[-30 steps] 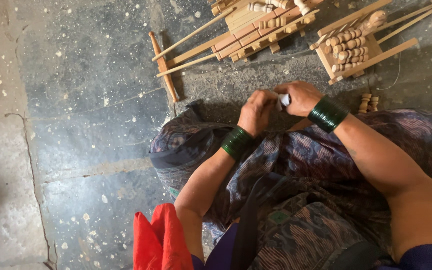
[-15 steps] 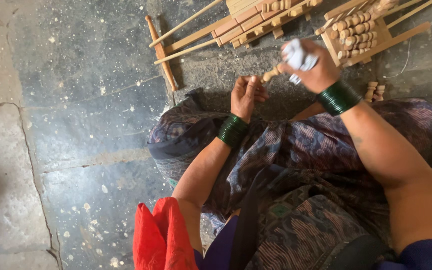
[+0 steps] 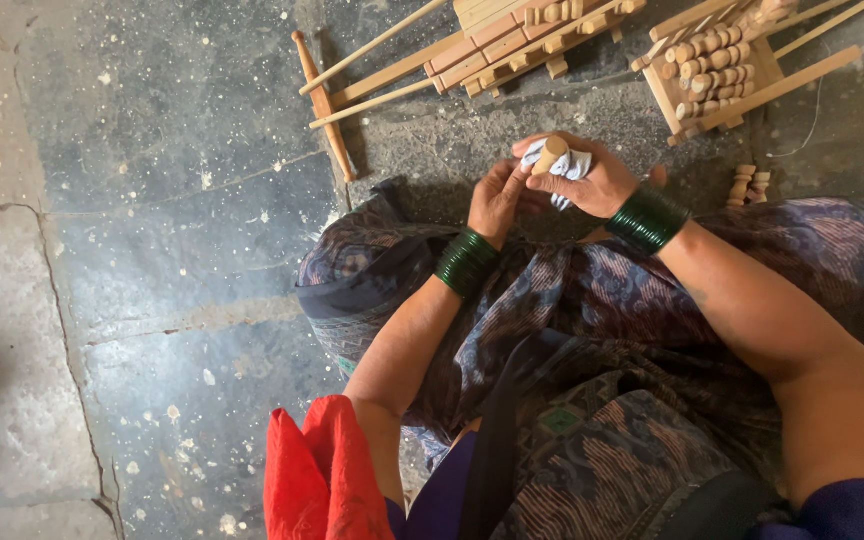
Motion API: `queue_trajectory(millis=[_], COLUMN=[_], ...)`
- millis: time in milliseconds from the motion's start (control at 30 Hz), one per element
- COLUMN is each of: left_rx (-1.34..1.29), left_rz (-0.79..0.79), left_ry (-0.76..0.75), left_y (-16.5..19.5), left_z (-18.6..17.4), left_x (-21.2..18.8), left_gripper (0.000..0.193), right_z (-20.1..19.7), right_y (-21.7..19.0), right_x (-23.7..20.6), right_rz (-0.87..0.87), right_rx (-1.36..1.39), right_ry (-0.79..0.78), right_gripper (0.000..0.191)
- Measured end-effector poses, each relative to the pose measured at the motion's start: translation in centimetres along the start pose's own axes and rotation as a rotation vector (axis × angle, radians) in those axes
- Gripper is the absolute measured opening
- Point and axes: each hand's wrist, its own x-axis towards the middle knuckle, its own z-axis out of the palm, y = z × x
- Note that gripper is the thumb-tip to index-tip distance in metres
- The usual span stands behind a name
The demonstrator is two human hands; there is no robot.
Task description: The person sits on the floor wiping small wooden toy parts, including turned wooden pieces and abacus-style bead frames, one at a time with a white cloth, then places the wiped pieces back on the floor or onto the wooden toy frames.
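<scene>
Head view, looking down on a seated person whose lap is covered by patterned dark cloth (image 3: pixel 592 330). Right hand (image 3: pixel 587 180), wearing a stack of green bangles (image 3: pixel 647 218) at the wrist, is curled closed around a short wooden peg (image 3: pixel 550 154) together with a scrap of pale cloth (image 3: pixel 570 168); the peg's rounded end projects upward between thumb and fingers. Left hand (image 3: pixel 497 198), also with green bangles at the wrist, lies just beside the right with its palm turned toward the peg and fingers half curled; whether it touches the peg or the cloth cannot be told. Both hands are held above the knees, near the stone floor (image 3: pixel 152 200), which is grey, cracked and speckled with pale flecks. On the floor beyond the hands lie a wooden frame of long slats (image 3: pixel 512 50) and, to the right, a second wooden frame loaded with rows of turned pegs (image 3: pixel 712 65). A few loose turned pieces (image 3: pixel 749 185) rest near the right wrist. A red cloth (image 3: pixel 322 480) appears at the lower edge.
</scene>
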Motion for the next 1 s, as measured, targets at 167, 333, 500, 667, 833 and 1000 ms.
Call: queue_trajectory(millis=[167, 333, 500, 667, 833, 1000], left_rx=[0.339, 0.647, 0.633, 0.497, 0.439, 0.214], left_rz=[0.226, 0.518, 0.403, 0.430, 0.411, 0.294], left_ry=[0.144, 0.159, 0.172, 0.100, 0.077, 0.117], left_y=[3.2, 5.4, 5.4, 4.5, 3.5, 2.7], left_z=[1.5, 3.1, 2.7, 2.3, 1.7, 0.6], left_x=[-1.0, -2.1, -2.2, -2.1, -1.8, -1.0], left_gripper=[0.048, 0.051, 0.035, 0.024, 0.026, 0.029], right_z=[-1.6, -1.3, -0.3, -1.2, -2.7, -3.4], right_y=[1.3, 2.3, 3.2, 4.0, 4.3, 3.5], right_x=[0.4, 0.0, -0.1, 0.2, 0.6, 0.8], right_rz=[0.180, -0.020, -0.088, 0.072, 0.323, 0.401], right_rx=[-0.639, -1.036, -1.086, -0.792, -0.554, -0.271], right_ry=[0.181, 0.120, 0.051, -0.039, -0.096, -0.025], right_gripper=[0.025, 0.020, 0.029, 0.042, 0.039, 0.034])
